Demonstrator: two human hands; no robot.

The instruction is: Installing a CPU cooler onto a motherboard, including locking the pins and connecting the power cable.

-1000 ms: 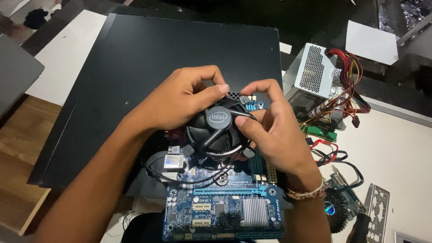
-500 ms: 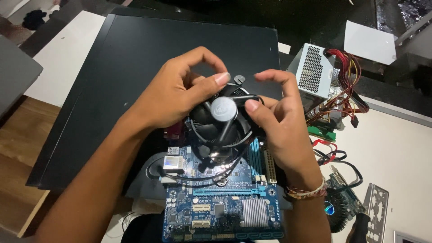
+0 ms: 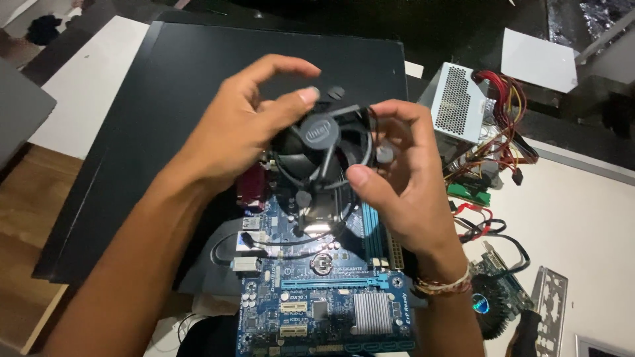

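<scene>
Fan cooler (image 3: 322, 151) gripped between left hand (image 3: 231, 135) and right hand (image 3: 403, 178); above blue motherboard (image 3: 331, 291)

A single head-worn camera looks steeply down from close above at both hands (image 3: 317, 152) over a motherboard (image 3: 331, 291), with table (image 3: 582, 218) edges around.

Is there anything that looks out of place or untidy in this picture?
Yes. The black cooler fan is tilted, held by the left hand and right hand above the blue circuit board. Loose coloured cables spill untidily from the grey power supply box.
</scene>
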